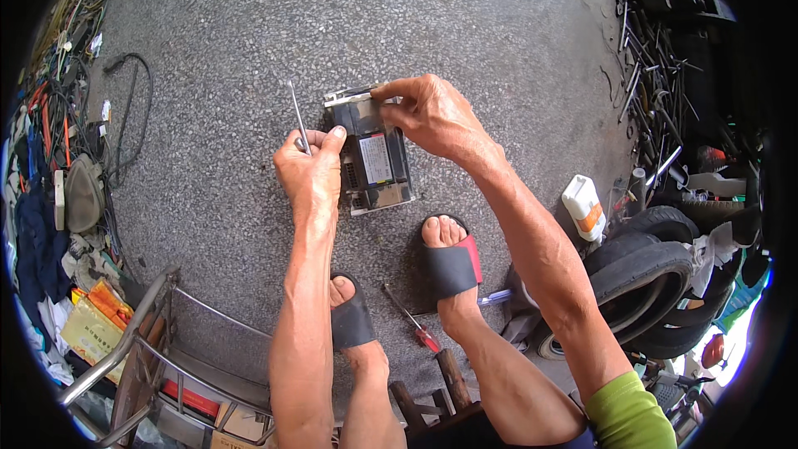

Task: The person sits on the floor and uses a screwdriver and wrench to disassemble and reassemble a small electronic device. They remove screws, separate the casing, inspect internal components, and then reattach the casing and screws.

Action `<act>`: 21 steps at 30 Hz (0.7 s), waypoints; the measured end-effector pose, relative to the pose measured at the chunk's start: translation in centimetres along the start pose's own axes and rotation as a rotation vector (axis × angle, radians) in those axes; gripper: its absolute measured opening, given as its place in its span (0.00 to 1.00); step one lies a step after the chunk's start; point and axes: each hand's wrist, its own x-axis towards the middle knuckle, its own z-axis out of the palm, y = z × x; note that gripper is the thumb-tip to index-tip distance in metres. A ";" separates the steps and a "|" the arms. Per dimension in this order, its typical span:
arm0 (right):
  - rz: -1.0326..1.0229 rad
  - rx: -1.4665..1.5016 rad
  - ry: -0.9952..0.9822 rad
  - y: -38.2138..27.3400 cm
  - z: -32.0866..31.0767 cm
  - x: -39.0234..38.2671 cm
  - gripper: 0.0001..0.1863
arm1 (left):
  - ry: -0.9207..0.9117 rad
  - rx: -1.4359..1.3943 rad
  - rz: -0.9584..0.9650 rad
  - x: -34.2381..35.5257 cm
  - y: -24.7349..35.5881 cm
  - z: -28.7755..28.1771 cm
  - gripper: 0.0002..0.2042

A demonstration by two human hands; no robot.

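Note:
A dark rectangular electronic unit (374, 160) with pale brackets at its ends and a label on its face lies on the speckled floor (199, 158), between and beyond my feet. My left hand (307, 166) is closed round a slim metal tool (297, 112) that points up and away, its thumb at the unit's left edge. My right hand (428, 120) grips the unit's upper right end, index finger reaching onto the pale bracket; its other fingertips are curled and partly hidden.
A red-handled screwdriver (426, 338) lies between my feet. Cables (58, 116) and cloths line the left, with a metal tube frame (120, 357) at lower left. Metal rods (644, 75), a white bottle (583, 208) and tyres (640, 283) line the right.

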 end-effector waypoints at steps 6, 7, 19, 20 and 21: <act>0.061 -0.070 0.035 -1.0 0.0 0.2 0.17 | 0.012 0.076 0.018 0.3 -0.2 -0.1 0.10; 0.068 -0.080 0.045 -1.0 -0.1 0.3 0.17 | 0.024 0.117 0.030 0.4 -0.2 0.1 0.10; 0.164 -0.024 0.097 -0.6 -0.2 -0.2 0.23 | 0.040 0.113 0.058 0.5 -0.3 0.1 0.09; 0.170 -0.031 0.123 -0.2 0.0 -0.2 0.24 | 0.035 0.118 0.060 0.6 -0.2 0.2 0.09; 0.176 -0.038 0.148 0.1 0.2 -0.1 0.24 | 0.031 0.123 0.063 0.7 -0.2 0.3 0.09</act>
